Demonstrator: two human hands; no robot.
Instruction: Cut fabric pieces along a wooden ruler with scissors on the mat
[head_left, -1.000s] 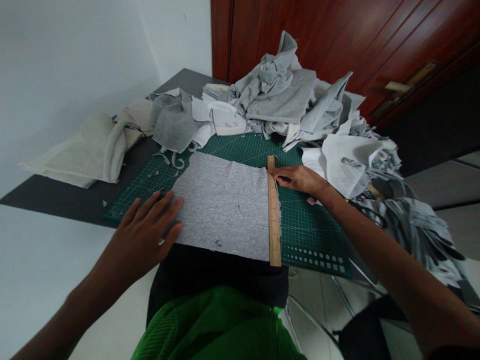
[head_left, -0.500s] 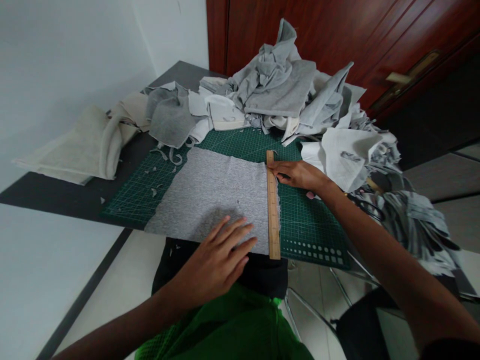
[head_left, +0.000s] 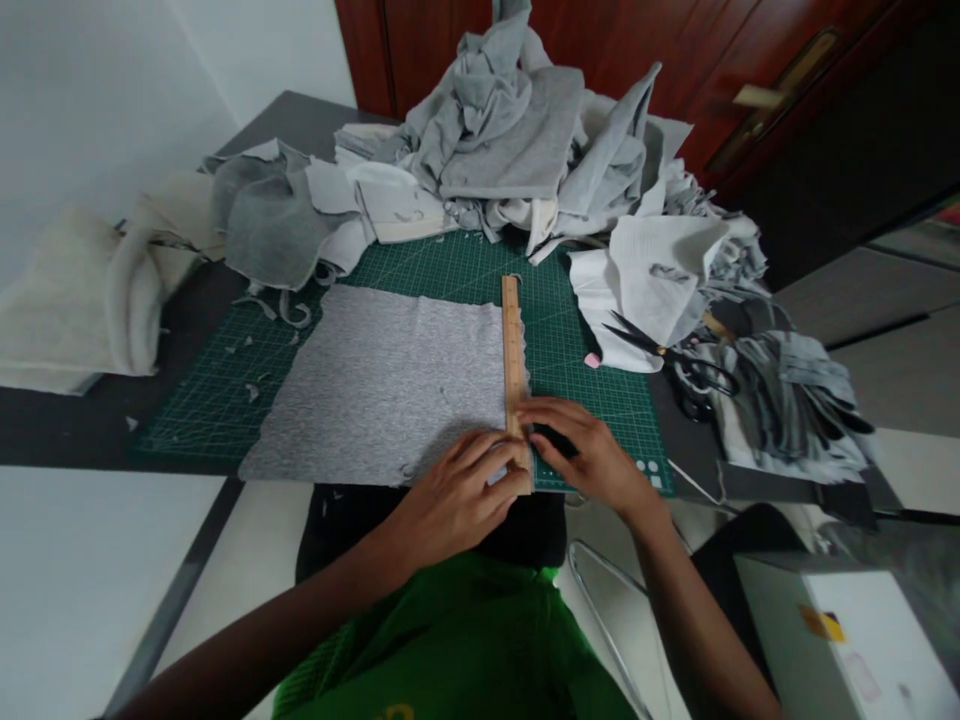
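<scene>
Since the earlier frames, the right hand has travelled from the far end of the wooden ruler down to its near part, and the left hand has crossed from the cloth's near edge to the ruler's near end. The view has also swung, bringing the black scissors fully into sight. The ruler keeps its place along the right side of the grey cloth, a thin margin of fabric showing beyond it. The change suggests that attention has passed from the far end of this edge to the near one, with the cloth's alignment apparently undisturbed.

Left hand: fingers extended and close together, the tips over the ruler's near end; whether they press or pinch it cannot be told. Right hand: narrow, thumb and forefinger drawn near each other at the ruler's right side, just beyond the left fingertips. A dark patch lies between thumb and fingers; whether it is a held object or shadow is unclear.

The cloth lies flat on the green cutting mat, its near edge about level with the front of the bench. Heaped fabric stands behind; a small pink piece rests near the scissors.
</scene>
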